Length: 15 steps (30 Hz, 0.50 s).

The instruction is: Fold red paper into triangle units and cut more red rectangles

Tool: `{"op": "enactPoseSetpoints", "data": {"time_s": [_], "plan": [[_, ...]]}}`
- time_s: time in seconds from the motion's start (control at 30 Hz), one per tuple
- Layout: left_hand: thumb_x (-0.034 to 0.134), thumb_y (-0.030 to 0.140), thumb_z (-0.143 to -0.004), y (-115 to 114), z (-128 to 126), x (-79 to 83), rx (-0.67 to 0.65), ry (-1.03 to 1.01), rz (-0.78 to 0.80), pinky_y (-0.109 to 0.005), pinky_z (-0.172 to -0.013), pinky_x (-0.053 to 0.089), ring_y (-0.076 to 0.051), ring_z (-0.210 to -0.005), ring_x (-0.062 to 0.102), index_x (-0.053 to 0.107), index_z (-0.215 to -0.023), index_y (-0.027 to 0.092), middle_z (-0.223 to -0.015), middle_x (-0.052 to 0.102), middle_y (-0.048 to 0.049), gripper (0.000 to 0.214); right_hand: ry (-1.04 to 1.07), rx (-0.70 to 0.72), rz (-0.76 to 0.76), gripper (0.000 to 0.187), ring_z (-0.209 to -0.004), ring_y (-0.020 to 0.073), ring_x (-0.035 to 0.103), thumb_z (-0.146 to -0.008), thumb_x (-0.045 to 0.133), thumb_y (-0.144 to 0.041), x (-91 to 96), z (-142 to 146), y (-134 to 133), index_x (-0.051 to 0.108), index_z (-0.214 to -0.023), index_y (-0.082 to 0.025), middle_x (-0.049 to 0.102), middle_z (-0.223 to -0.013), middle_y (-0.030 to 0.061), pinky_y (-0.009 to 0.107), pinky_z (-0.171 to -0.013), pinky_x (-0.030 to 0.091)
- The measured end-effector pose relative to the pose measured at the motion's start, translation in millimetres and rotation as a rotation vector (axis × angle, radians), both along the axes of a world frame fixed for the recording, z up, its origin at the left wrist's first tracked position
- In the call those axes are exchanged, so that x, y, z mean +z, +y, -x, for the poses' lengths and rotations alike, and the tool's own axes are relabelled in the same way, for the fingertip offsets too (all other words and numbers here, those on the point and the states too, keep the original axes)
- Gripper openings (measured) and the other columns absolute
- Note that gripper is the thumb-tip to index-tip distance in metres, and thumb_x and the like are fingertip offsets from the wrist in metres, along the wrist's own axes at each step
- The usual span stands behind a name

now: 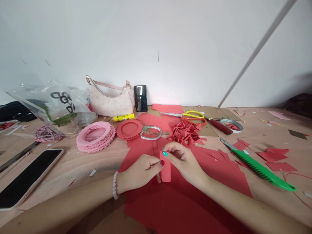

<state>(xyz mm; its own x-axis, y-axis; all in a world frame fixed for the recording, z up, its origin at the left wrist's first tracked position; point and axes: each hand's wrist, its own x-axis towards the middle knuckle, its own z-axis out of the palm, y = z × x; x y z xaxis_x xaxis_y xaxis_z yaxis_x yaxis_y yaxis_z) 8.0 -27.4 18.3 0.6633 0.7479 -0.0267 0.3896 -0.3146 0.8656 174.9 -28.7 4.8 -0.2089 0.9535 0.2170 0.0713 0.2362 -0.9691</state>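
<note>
A narrow folded strip of red paper [166, 172] stands between my two hands, over large red paper sheets [190, 208]. My left hand [140, 172] grips its left edge, thumb pressed on it. At the strip's top, my right hand [184, 159] pinches the paper between thumb and forefinger. Just beyond my right hand lies a heap of folded red paper triangles [185, 131]. A roll of tape [151, 132] rests beyond my left hand, beside a red scalloped paper ring [129, 130] and a stack of pink scalloped rings [96, 136].
Yellow-handled scissors [193, 114], a red-handled cutter [220, 126] and a green cutter [260, 167] lie to the right, among red paper scraps [273, 155]. A glue stick [123, 117], handbag [112, 100] and upright phone [140, 98] are at the back. Another phone [29, 177] lies left.
</note>
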Motion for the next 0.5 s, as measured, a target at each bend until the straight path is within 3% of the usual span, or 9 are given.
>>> {"op": "enactPoseSetpoints", "data": {"time_s": [0.13,0.23,0.37,0.5], "plan": [[0.033,0.022,-0.088,0.3,0.5,-1.6,0.050,0.006,-0.069,-0.017,-0.056,0.039,-0.009,-0.054,0.054,0.057,-0.057,0.014,-0.060,0.064,0.0000,0.041,0.033,0.042,0.132,0.016,-0.083,0.0164,0.056,-0.077,0.056,-0.032,1.8,1.5,-0.5,0.058,-0.089,-0.021,0.059,-0.085,0.0020,0.029,-0.075,0.045],[0.033,0.024,-0.089,1.6,1.0,-3.8,0.089,0.010,-0.118,-0.017,-0.055,0.038,-0.008,-0.052,0.052,0.058,-0.057,0.014,-0.059,0.062,0.0004,0.042,0.026,0.106,0.211,0.017,-0.081,0.0169,0.057,-0.079,0.054,-0.035,2.6,2.8,-1.2,0.061,-0.081,-0.019,0.061,-0.081,0.0014,0.029,-0.075,0.044],[0.031,0.027,-0.090,3.3,1.1,-7.0,0.080,0.034,-0.100,-0.018,-0.059,0.041,-0.009,-0.054,0.055,0.054,-0.056,0.014,-0.058,0.061,0.0000,0.043,0.004,0.090,0.180,0.019,-0.073,0.0158,0.057,-0.079,0.055,-0.035,2.1,2.6,-0.7,0.061,-0.072,-0.018,0.061,-0.072,0.0000,0.027,-0.069,0.044],[0.034,0.026,-0.087,4.6,1.3,-7.5,0.103,0.044,-0.140,-0.018,-0.049,0.036,-0.008,-0.048,0.050,0.044,-0.056,0.015,-0.052,0.054,0.0023,0.035,-0.010,0.113,0.160,0.016,-0.077,0.0174,0.059,-0.078,0.056,-0.032,2.9,1.4,0.7,0.063,-0.075,-0.018,0.064,-0.074,0.0010,0.028,-0.072,0.045]]}}
